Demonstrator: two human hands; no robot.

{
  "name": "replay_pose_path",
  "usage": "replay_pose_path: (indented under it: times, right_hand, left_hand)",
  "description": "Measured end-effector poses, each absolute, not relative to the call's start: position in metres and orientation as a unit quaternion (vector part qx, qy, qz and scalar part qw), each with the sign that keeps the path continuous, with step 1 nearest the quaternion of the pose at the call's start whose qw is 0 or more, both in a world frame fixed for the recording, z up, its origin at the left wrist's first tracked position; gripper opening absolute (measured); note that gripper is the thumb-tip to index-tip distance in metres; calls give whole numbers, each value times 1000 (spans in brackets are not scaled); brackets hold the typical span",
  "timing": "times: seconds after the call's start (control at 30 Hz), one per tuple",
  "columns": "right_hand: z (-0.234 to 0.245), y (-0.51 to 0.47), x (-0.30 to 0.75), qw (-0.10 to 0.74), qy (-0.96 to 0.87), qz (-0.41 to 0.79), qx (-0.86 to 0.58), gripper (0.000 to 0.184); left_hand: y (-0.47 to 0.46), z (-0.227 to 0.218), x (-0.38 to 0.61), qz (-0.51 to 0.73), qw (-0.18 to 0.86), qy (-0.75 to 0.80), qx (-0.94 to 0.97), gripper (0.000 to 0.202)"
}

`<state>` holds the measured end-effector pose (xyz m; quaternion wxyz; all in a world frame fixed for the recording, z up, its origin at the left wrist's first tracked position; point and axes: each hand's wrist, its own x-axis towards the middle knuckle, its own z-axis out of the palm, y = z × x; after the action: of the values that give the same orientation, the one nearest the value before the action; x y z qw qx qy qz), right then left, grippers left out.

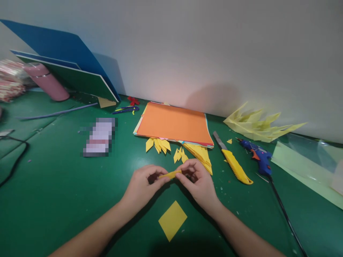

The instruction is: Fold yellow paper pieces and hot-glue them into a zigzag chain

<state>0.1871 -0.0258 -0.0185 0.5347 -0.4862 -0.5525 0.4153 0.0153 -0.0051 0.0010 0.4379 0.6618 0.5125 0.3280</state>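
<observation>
My left hand (142,184) and my right hand (198,182) meet above the green table (53,192). Both pinch a small folded yellow paper strip (170,174), one hand at each end. A flat yellow paper square (172,220) lies on the table just below my hands. Beyond them are several folded yellow paper petals (158,144) and a stack of yellow paper pieces (200,154).
An orange-topped stack of coloured paper (174,123) lies by the wall. To its right are a yellow utility knife (235,166), a blue glue gun (258,157) with a black cord, and folded yellow shapes (257,125). Blue and green boards (69,71) lean at the left.
</observation>
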Motion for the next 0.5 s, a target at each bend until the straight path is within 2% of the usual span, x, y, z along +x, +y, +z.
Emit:
replay_pose_path:
  times: [0.37,0.5]
  right_hand:
    - [-20,-27,186,550,-539,407,-491,22]
    - [-22,-27,187,550,-547,390,-496,22]
  left_hand:
    - [-3,3,14,310,416,515,682,13]
    - [-2,3,13,343,399,481,701,9]
